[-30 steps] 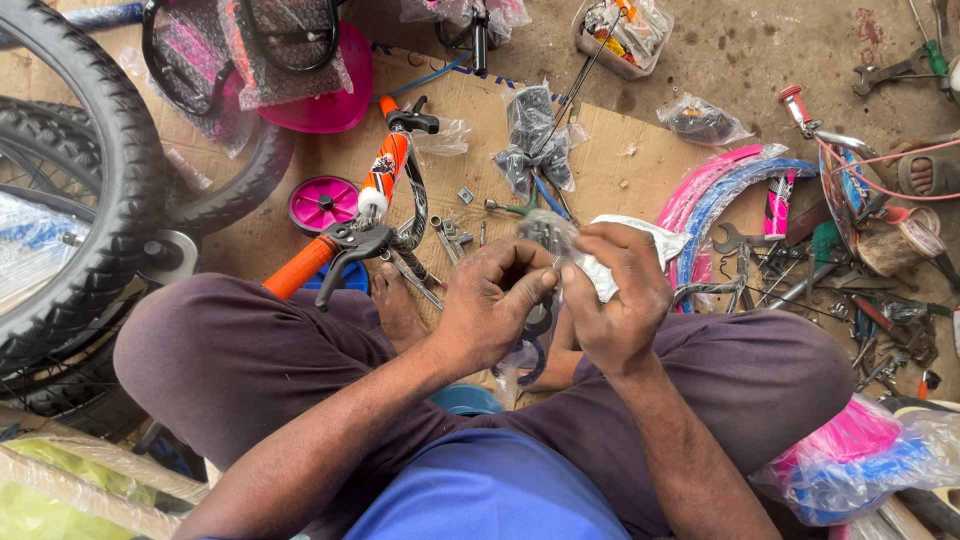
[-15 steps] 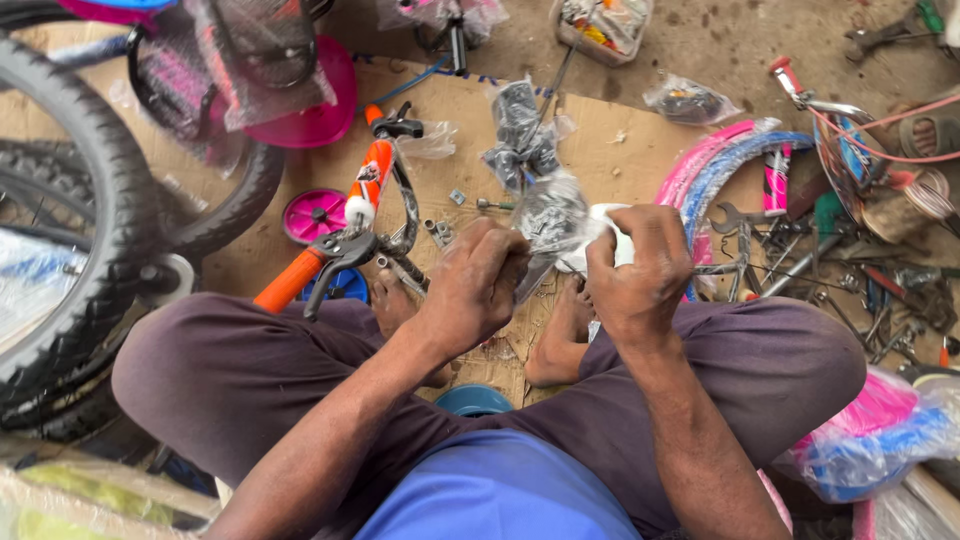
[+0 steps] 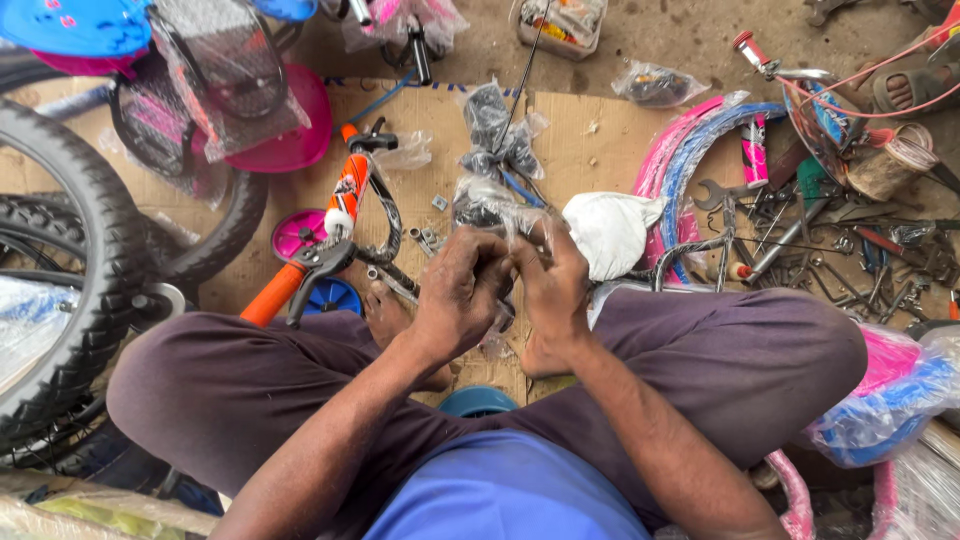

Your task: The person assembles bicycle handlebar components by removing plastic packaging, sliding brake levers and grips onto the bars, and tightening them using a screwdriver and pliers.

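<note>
The person is sitting cross-legged on a sheet of cardboard [image 3: 590,130], and both hands are now working tight together at a clear plastic bag [image 3: 495,205] of small dark parts, held just above the crossed feet. The left hand [image 3: 462,292] is curled shut around the bag's lower end, and the right hand [image 3: 552,282] is pinching the plastic beside it, fingers pressed together.

Compared with 1 second ago, the white wrapper [image 3: 608,232] is no longer in the right hand: it is lying on the cardboard just beyond the knuckles. That suggests the wrapper is finished with and attention is going to the bag. The hands have also drawn closer, now touching. The orange fork [image 3: 320,235] and the wrenches [image 3: 760,235] are lying untouched to either side.
</note>
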